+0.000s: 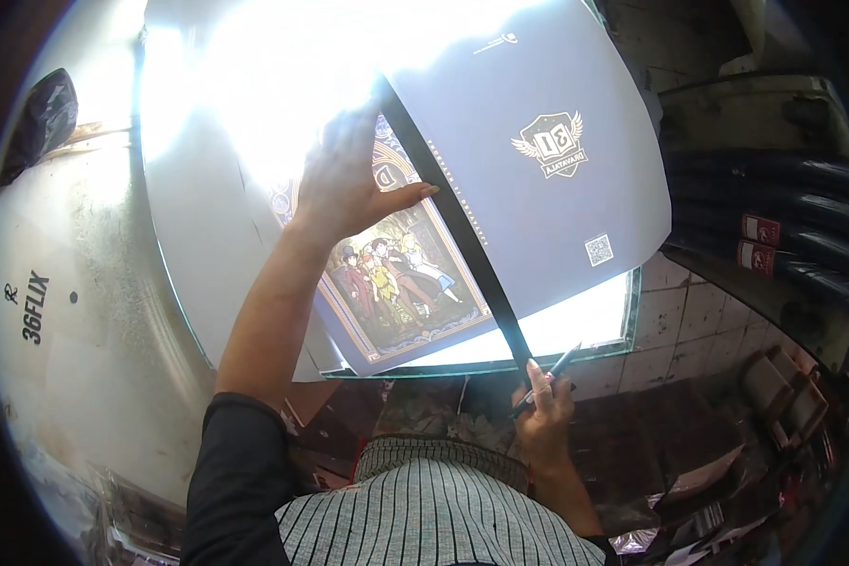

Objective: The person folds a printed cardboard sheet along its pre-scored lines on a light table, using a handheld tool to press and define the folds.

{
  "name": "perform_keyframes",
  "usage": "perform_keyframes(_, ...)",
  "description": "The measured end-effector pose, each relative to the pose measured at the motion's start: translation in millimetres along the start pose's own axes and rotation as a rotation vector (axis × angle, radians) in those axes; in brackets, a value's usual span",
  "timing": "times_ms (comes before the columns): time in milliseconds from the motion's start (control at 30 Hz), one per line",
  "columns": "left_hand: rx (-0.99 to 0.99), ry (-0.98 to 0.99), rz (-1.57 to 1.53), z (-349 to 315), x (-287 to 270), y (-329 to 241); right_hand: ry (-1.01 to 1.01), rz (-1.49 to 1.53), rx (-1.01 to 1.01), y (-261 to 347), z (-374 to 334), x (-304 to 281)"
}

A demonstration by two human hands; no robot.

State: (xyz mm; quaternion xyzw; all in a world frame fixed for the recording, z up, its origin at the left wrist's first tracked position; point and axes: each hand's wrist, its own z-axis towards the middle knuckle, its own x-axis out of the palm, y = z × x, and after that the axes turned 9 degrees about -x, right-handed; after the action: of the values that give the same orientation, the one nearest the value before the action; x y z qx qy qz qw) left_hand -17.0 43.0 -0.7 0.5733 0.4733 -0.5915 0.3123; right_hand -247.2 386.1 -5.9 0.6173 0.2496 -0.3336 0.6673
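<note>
A large printed sheet (481, 113), dark blue with a gold winged crest and a square code, lies on a brightly glowing glass-topped light table (623, 304). Its left panel carries a framed cartoon picture (396, 283) of several figures. Across the sheet, along the fold between the two panels, runs a long black strip (476, 255), like a straightedge. My left hand (344, 179) lies flat over the picture panel, thumb stretched onto the strip; glare washes out its fingertips. At the table's near edge my right hand (545, 406) grips a pen (568, 358), its forefinger against the strip's near end.
Pale paper (193, 217) sits under the sheet's left side. Further left stands a white surface (94, 255) with dark lettering and a black plastic bag (52, 118). Dark rolls (774, 217) are stacked at the right. Brown boxes (792, 396) rest lower right, beside tiled floor (674, 316).
</note>
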Motion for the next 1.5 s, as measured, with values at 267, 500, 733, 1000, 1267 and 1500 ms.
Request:
perform_keyframes(267, -0.035, 0.021, 0.016, 0.4, 3.2, 4.0, 0.001, -0.031, -0.021, 0.2, 2.1, 3.8)
perform_keyframes(500, -0.046, 0.024, 0.051, -3.3, -1.7, 2.9, 0.041, -0.026, 0.035, 5.1, -1.7, 2.4)
perform_keyframes(733, -0.014, -0.017, 0.028, -2.5, 2.4, 4.7, 0.013, -0.033, 0.015, 4.8, 3.3, 1.2)
perform_keyframes(1000, -0.018, -0.016, 0.052, -3.2, 1.8, 5.4, 0.002, -0.062, -0.009, 3.7, 2.6, 3.8)
perform_keyframes(1267, 0.016, -0.075, 0.102, -4.4, 3.6, 6.6, 0.014, -0.039, 0.011, 2.0, -1.9, 4.0)
perform_keyframes(1500, 0.012, -0.060, 0.133, -3.3, 3.3, 6.5, -0.004, -0.036, 0.009, 3.2, 1.5, 5.1)
